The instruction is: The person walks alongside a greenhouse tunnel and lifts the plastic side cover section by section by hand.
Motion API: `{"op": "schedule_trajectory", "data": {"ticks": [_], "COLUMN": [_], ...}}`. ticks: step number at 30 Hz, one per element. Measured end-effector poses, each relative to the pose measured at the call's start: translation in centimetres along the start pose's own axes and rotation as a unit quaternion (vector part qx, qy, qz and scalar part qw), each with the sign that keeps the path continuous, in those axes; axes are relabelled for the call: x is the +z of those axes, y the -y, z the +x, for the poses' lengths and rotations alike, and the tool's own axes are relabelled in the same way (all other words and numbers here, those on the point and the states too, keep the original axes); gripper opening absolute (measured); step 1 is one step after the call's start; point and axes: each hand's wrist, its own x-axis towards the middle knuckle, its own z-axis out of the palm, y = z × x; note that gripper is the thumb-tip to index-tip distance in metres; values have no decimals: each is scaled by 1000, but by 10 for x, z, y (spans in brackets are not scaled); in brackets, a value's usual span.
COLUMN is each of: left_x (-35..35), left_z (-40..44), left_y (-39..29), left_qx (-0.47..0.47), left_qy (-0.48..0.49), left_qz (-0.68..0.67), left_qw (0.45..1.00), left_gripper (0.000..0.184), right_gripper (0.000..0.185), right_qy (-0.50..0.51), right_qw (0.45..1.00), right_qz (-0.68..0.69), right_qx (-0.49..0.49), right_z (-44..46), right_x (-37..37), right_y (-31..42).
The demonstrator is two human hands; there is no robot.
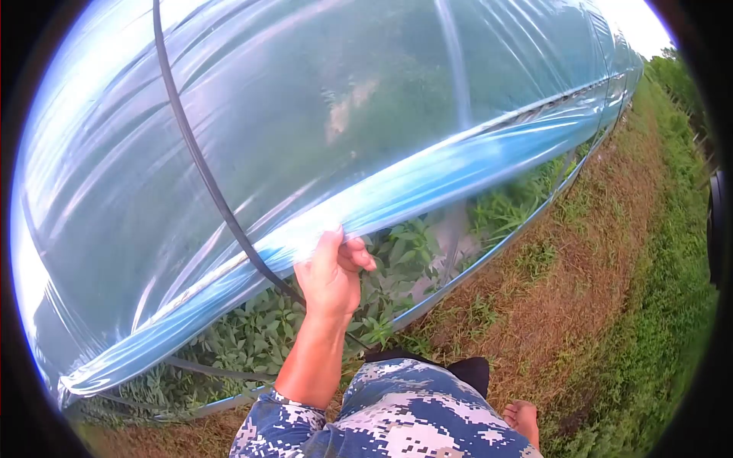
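Observation:
My left hand (332, 275) is raised at the middle of the view, its thumb and fingers closed on the lower edge of a bunched band of bluish clear plastic film (427, 183). This band runs slantwise along the side of a large film-covered tunnel. Just left of the hand, a dark strap (195, 149) comes down over the film and passes behind my wrist. Low on the right, beside my body, hangs my right hand (521, 416), its fingers curled in and no object visible in them.
Leafy green plants (252, 336) stand under the band, inside the tunnel. A pale blue lower edge (489, 256) curves along the ground. Dry brown grass (565, 305) and a green grass strip (672, 282) lie to the right. A dark object (716, 229) shows at the far right.

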Motion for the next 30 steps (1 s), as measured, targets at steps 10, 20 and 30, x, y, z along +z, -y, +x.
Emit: {"op": "schedule_trajectory", "data": {"ticks": [10, 20, 30], "left_x": [25, 3, -19], "left_z": [12, 5, 2], "left_y": [-23, -8, -20], "left_qx": [-16, -22, -92], "left_qy": [-47, 12, 108], "left_qz": [-33, 78, 41], "left_qw": [998, 997, 989], "left_gripper": [20, 33, 27], "right_gripper": [17, 34, 47], "right_qy": [-4, 258, 615], "right_qw": [999, 860, 749], "right_qz": [-28, -214, -46], "right_qx": [-18, -385, -242], "right_z": [5, -142, -325], "right_x": [-5, 224, 436], "right_y": [40, 214, 273]}}
